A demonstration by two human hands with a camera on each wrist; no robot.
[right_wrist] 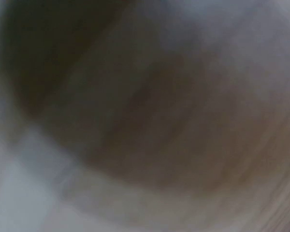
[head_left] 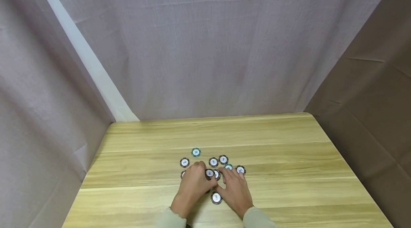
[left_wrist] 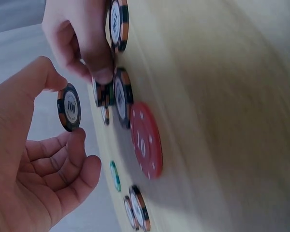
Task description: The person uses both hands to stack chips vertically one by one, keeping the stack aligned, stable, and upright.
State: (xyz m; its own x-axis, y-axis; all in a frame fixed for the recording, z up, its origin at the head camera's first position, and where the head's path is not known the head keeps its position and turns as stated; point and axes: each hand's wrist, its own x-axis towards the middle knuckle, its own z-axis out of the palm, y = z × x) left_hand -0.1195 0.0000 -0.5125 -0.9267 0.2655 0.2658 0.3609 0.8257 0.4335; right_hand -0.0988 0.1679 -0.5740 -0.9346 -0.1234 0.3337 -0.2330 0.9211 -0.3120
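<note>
In the left wrist view, my left hand (left_wrist: 43, 145) pinches a black poker chip (left_wrist: 69, 107) marked 100 between thumb and fingertip, raised off the table. My right hand (left_wrist: 79, 36) grips a short stack of poker chips (left_wrist: 104, 94), its thumb on the stack's edge; its other fingers are partly hidden. Beside that stack lies another black chip (left_wrist: 122, 96), partly overlapped by a red chip (left_wrist: 146, 140) marked 10. From the head view, both hands work close together near the table's front, and the left hand hides the red chip. The right wrist view is dark and blurred.
Several loose chips lie around the hands on the wooden table (head_left: 289, 142): a green 20 chip (head_left: 196, 152) farthest back, a black chip (head_left: 184, 162) at the left, another (head_left: 240, 170) at the right and one (head_left: 216, 197) in front. Grey curtains (head_left: 205, 49) hang behind.
</note>
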